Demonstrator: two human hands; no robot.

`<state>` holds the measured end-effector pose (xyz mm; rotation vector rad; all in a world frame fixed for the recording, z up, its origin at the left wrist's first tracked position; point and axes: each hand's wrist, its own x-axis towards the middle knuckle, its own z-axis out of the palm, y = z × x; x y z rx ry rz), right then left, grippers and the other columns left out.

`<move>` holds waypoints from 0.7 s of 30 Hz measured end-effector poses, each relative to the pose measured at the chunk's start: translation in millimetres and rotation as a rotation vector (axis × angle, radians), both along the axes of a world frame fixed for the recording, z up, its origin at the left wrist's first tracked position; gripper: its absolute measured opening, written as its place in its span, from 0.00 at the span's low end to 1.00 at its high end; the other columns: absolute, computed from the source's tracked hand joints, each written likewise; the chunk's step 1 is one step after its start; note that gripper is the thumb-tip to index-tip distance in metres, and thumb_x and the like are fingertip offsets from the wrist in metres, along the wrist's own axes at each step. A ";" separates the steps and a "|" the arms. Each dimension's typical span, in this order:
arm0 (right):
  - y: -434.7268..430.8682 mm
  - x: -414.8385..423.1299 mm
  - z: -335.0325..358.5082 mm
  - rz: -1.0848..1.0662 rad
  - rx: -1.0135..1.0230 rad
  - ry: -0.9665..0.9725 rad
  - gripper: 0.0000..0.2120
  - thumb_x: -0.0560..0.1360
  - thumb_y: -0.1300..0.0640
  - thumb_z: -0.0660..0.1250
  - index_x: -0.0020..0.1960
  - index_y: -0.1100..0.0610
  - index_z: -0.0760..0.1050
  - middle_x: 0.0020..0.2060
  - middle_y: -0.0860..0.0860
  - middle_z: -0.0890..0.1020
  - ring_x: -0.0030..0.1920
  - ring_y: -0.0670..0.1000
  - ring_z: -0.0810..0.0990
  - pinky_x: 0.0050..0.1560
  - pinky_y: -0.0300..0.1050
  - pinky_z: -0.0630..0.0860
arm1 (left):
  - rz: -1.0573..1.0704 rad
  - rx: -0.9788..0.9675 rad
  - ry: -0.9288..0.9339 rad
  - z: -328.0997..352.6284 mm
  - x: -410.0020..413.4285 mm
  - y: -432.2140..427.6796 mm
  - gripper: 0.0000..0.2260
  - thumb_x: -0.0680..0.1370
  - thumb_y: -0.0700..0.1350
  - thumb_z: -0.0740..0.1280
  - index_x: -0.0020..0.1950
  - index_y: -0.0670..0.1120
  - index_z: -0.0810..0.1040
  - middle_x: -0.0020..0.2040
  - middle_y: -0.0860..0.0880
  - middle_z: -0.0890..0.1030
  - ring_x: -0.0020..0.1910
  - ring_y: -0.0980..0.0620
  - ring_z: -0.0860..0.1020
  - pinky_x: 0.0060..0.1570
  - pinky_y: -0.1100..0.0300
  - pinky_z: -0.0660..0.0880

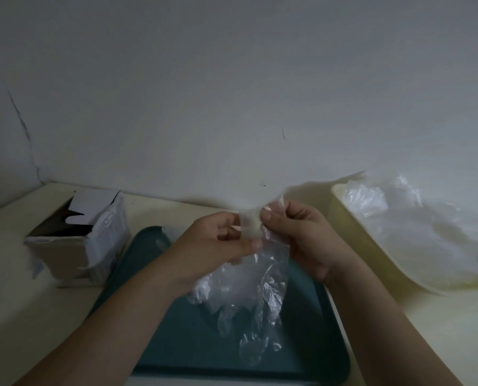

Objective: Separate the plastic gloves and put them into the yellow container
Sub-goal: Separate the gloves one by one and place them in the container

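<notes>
I keep both hands above the teal tray [176, 344]. The left hand [221, 242] pinches the top edge of the clear plastic gloves [260, 288] with curled fingers, and the right hand [301, 235] pinches the same edge just beside it. The gloves hang down over the tray, and the yellow container [366, 235] at right holds loose gloves [416, 224].

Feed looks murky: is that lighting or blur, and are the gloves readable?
Head view: dim, grey light; container at right smeared by blur; wide-angle bends the table edge; gloves over the tray readable, faint glare on them.
</notes>
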<state>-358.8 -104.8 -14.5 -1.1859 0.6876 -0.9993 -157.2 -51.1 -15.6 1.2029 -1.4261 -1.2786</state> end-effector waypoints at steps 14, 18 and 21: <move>5.0 7.3 0.9 -0.079 -0.046 0.000 0.19 0.78 0.67 0.68 0.32 0.57 0.66 0.28 0.53 0.79 0.31 0.49 0.77 0.36 0.44 0.73 | 0.123 -0.110 -0.071 7.8 2.3 4.8 0.30 0.67 0.56 0.81 0.67 0.58 0.79 0.61 0.60 0.84 0.61 0.64 0.80 0.58 0.65 0.78; 12.7 16.9 2.9 -0.054 -0.173 0.150 0.18 0.77 0.56 0.74 0.35 0.59 0.70 0.33 0.60 0.79 0.38 0.56 0.76 0.41 0.48 0.73 | 0.072 -0.288 -0.173 7.4 -7.5 7.1 0.22 0.70 0.44 0.83 0.62 0.55 0.82 0.57 0.59 0.86 0.59 0.63 0.82 0.60 0.63 0.77; 16.2 20.7 2.2 -0.090 -0.272 0.261 0.21 0.74 0.51 0.78 0.36 0.62 0.71 0.34 0.67 0.79 0.39 0.57 0.77 0.43 0.52 0.72 | 0.141 -0.344 -0.183 7.1 -7.4 5.8 0.09 0.71 0.37 0.81 0.47 0.47 0.85 0.44 0.52 0.87 0.45 0.55 0.85 0.49 0.62 0.81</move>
